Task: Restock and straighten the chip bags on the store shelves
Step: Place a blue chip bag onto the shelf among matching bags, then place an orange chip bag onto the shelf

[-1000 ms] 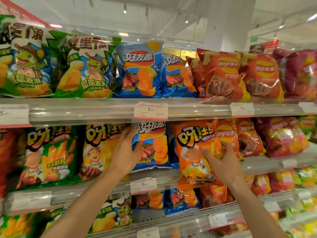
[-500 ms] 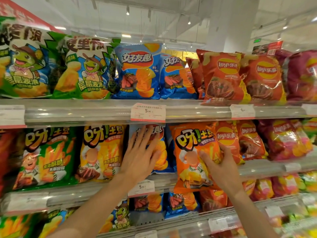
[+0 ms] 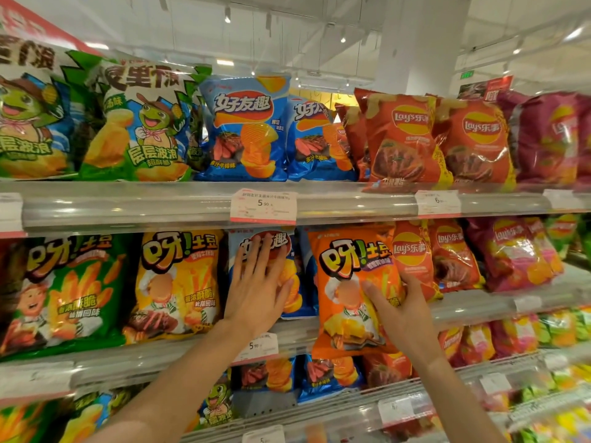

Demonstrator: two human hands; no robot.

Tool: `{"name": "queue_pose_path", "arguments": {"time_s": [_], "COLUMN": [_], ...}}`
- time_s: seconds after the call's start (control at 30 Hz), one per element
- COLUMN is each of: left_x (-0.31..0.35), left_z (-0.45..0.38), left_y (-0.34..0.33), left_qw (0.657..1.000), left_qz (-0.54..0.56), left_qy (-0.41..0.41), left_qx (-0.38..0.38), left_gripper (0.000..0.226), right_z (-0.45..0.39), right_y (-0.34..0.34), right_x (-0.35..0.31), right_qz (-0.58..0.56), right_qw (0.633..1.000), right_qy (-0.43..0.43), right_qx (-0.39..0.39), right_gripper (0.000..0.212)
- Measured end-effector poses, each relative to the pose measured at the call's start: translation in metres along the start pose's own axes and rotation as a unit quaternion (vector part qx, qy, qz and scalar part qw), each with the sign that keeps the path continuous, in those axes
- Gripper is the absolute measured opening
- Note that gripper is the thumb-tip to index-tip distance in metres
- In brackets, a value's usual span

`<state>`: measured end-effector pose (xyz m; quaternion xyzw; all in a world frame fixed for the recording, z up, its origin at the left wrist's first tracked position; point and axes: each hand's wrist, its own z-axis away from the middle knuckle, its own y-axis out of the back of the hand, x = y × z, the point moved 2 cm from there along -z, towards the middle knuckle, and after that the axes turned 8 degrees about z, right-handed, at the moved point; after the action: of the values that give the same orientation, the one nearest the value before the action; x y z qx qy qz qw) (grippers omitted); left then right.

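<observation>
While both hands work the middle shelf (image 3: pixel 479 306), the scene reads so:
Left hand: the left hand (image 3: pixel 257 290) lies flat on the blue chip bag (image 3: pixel 299 282), fingers (image 3: pixel 260 254) straight and slightly spread, pressing its front.
Blue chip bag: upright on the middle shelf, between the yellow bag (image 3: pixel 179 282) and the orange chip bag (image 3: pixel 351 289); most of its face is under the palm.
Right hand: the right hand (image 3: pixel 401 310) grips the orange chip bag at its right edge, thumb across the front, fingers curled behind out of sight.
Orange chip bag: upright, its lower end hanging past the shelf lip.
Middle shelf contents: green bag (image 3: pixel 64 292), yellow, blue, orange, then red Lay's bags (image 3: pixel 447 254).
Top shelf (image 3: pixel 128 207) contents: green, blue, red and magenta bags standing in a row.
Price tag (image 3: pixel 263 206): clipped to the top shelf rail above the left hand.
</observation>
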<state>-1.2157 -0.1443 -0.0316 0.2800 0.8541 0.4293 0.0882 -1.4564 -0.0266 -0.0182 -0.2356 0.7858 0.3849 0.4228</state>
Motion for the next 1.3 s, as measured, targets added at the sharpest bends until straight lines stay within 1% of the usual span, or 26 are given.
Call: {"name": "queue_pose_path", "arguments": {"time_s": [0.07,0.13,0.2,0.27,0.3,0.37,0.47,0.5,0.53,0.6,0.7,0.73,0.8,0.83,0.93,0.97,1.07,1.3], "left_x": [0.010,0.023,0.040,0.057,0.063,0.068,0.065,0.062,0.058,0.049,0.034,0.028,0.014,0.005,-0.020,-0.028,-0.054,-0.133], "left_z": [0.008,0.020,0.034,0.047,0.053,0.064,0.082,0.088,0.095,0.109,0.127,0.134,0.148,0.155,0.179,0.187,0.213,0.285], "left_y": [0.011,0.023,0.034,0.044,0.047,0.052,0.062,0.066,0.068,0.077,0.093,0.098,0.106,0.110,0.127,0.134,0.155,0.224], "left_qw": [0.995,0.972,0.932,0.876,0.851,0.817,0.791,0.787,0.790,0.804,0.812,0.816,0.826,0.830,0.824,0.821,0.815,0.829], "left_qz": [0.098,0.227,0.354,0.465,0.505,0.555,0.585,0.589,0.584,0.564,0.544,0.536,0.514,0.504,0.497,0.498,0.498,0.465], "left_qy": [0.018,0.054,0.080,0.096,0.101,0.113,0.155,0.163,0.170,0.180,0.205,0.213,0.230,0.240,0.274,0.279,0.293,0.303], "left_qx": [0.027,0.025,-0.030,-0.084,-0.096,-0.103,-0.089,-0.082,-0.076,-0.064,-0.043,-0.034,-0.020,-0.014,0.013,0.021,0.038,0.066], "left_gripper": [0.061,0.061,0.063,0.068,0.070,0.077,0.077,0.076,0.076,0.075,0.074,0.074,0.074,0.075,0.076,0.073,0.070,0.069], "right_z": [0.005,0.009,0.016,0.024,0.029,0.041,0.061,0.067,0.074,0.087,0.102,0.106,0.114,0.120,0.139,0.147,0.171,0.247], "right_y": [0.001,0.000,-0.004,-0.010,-0.014,-0.021,-0.032,-0.036,-0.040,-0.048,-0.066,-0.073,-0.089,-0.097,-0.127,-0.137,-0.167,-0.232], "right_x": [-0.002,-0.002,-0.002,-0.002,-0.004,-0.007,-0.014,-0.017,-0.020,-0.027,-0.044,-0.049,-0.056,-0.062,-0.076,-0.082,-0.102,-0.179], "right_qz": [-0.011,-0.028,-0.046,-0.060,-0.066,-0.075,-0.091,-0.096,-0.101,-0.106,-0.115,-0.123,-0.142,-0.145,-0.142,-0.143,-0.156,-0.139], "right_qw": [1.000,1.000,0.999,0.998,0.997,0.996,0.994,0.994,0.993,0.992,0.989,0.987,0.982,0.980,0.975,0.974,0.967,0.963], "right_qy": [-0.004,-0.007,-0.004,-0.011,-0.020,-0.032,-0.040,-0.040,-0.040,-0.045,-0.049,-0.050,-0.051,-0.051,-0.037,-0.036,-0.032,-0.016], "right_qx": [-0.006,-0.006,-0.009,-0.025,-0.032,-0.040,-0.039,-0.041,-0.044,-0.052,-0.081,-0.092,-0.115,-0.128,-0.166,-0.174,-0.199,-0.230], "right_gripper": [0.048,0.044,0.044,0.056,0.063,0.065,0.067,0.070,0.069,0.066,0.072,0.071,0.060,0.059,0.081,0.083,0.078,0.069]}}
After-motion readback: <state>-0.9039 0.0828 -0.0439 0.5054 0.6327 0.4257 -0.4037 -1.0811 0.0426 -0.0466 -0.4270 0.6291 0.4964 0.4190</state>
